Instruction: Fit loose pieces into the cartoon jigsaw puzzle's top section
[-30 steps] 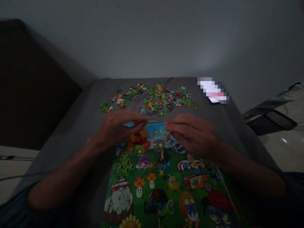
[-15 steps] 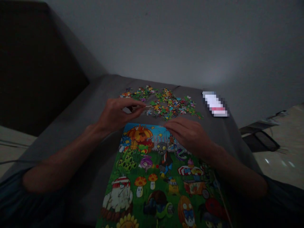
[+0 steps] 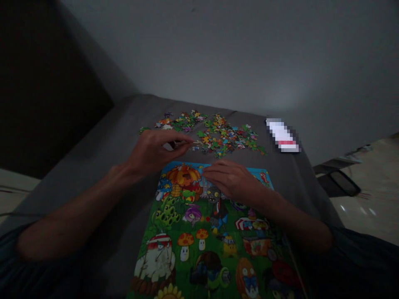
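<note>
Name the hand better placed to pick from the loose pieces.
Right, probably: the right hand looks empty, resting on the puzzle just below the loose pieces, while the left hand pinches a piece.

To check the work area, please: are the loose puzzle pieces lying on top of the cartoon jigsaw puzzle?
No, the loose puzzle pieces lie on the grey fabric surface beyond the top edge of the cartoon jigsaw puzzle.

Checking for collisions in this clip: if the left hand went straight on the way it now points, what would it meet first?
Probably the loose puzzle pieces just ahead of the left hand, though depth is hard to judge in this dim view.
</note>
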{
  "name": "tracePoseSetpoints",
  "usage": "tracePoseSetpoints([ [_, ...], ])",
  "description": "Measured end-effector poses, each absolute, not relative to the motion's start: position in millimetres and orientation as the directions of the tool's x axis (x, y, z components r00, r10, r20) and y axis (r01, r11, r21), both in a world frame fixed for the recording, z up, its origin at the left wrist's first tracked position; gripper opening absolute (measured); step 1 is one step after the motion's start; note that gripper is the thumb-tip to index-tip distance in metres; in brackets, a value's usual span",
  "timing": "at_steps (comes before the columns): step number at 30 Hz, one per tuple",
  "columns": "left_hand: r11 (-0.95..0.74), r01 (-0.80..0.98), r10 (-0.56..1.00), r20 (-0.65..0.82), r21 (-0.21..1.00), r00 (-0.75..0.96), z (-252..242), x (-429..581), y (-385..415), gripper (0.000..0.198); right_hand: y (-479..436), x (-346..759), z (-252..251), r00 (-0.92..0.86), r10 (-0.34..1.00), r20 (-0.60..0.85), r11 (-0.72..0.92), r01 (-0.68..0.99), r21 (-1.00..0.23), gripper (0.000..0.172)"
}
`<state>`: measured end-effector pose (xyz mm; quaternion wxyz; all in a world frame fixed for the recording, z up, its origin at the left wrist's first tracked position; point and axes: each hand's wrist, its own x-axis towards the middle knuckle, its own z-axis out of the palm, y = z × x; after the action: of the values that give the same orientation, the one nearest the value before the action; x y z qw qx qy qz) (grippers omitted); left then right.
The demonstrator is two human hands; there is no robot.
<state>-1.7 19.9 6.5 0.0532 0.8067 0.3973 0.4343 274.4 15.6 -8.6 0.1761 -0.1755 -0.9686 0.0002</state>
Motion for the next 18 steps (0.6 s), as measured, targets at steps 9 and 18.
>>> tracePoseSetpoints([
  [9,-0.630,0.631,0.745,0.581,0.453,0.327,8.1,-1.4,15.9,0.024,13.6,275.1,-11.2,-0.851,0.396,0.346,0.918,0.359,-0.167,0.023],
  [18,-0.654,0.642,0.716,0.599,0.400,0.357,6.7,-1.3,16.3,0.023,16.7,279.0,-10.0,-0.850,0.414,0.326,0.909,0.374,-0.183,0.024],
])
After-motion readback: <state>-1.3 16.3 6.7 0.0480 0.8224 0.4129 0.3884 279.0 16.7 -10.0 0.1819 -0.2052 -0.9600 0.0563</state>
